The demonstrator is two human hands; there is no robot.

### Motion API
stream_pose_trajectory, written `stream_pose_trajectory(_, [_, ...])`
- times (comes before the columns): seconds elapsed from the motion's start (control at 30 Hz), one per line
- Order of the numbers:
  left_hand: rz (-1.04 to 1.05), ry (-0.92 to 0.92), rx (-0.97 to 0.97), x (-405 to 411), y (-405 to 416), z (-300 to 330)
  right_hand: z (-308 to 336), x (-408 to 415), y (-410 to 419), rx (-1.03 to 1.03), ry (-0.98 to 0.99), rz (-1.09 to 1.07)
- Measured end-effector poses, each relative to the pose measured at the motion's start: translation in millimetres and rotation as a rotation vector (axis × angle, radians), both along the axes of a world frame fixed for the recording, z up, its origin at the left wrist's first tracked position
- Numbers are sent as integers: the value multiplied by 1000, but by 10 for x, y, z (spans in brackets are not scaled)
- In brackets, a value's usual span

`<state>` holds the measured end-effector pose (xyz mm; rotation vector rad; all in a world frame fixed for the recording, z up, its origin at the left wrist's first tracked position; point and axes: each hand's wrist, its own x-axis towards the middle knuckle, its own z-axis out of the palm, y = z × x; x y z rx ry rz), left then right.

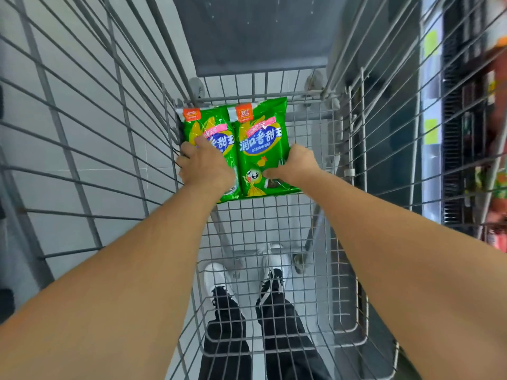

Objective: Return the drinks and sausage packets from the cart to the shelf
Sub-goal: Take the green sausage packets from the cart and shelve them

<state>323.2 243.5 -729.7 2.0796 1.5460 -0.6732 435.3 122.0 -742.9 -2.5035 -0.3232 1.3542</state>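
Two green sausage packets lie side by side on the wire floor of the cart (277, 223), at its far end. My left hand (204, 165) grips the left packet (211, 127) over its lower half, fingers wrapped around its left edge. My right hand (297, 165) holds the right packet (260, 138) at its lower right edge, thumb on the cartoon print. No drinks show in the cart.
The cart's wire sides rise steeply left (90, 127) and right (384, 111). A shelf (466, 133) with blurred goods and yellow price tags runs along the right. Below the cart floor I see my shoes and dark trousers on a pale tiled floor.
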Motion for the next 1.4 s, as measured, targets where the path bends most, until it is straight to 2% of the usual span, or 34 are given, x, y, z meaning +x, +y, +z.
stream_pose_trajectory(0.1, [74, -52, -33, 15, -35, -19, -24, -62, -31, 92, 55, -143])
stream_pose_trajectory(0.17, [92, -58, -13, 1, -38, -28, -43, -59, -25, 85, 66, -196])
stream_pose_trajectory(0.37, [282, -159, -21, 1, -75, -31, 3, 59, -25, 48, 60, -209])
stream_pose_trajectory(0.53, [338, -213, -75, 2, -63, -3, -7, 28, -38, 82, 13, -254])
stream_pose_trajectory(0.73, [257, -189, -89, 61, -113, 170, 210, -1, -104, 64, -33, -113])
stream_pose_trajectory(0.93, [127, -144, -146, 5, -145, 603, 651, -139, -365, 32, -58, -116])
stream_pose_trajectory(1.2, [-49, -223, -157, -172, -144, 1615, 1757, -433, -751, 80, -155, -198])
stream_pose_trajectory(1.4, [-295, -301, -169, -193, -291, 2569, 2708, -808, -1221, 125, -263, -359])
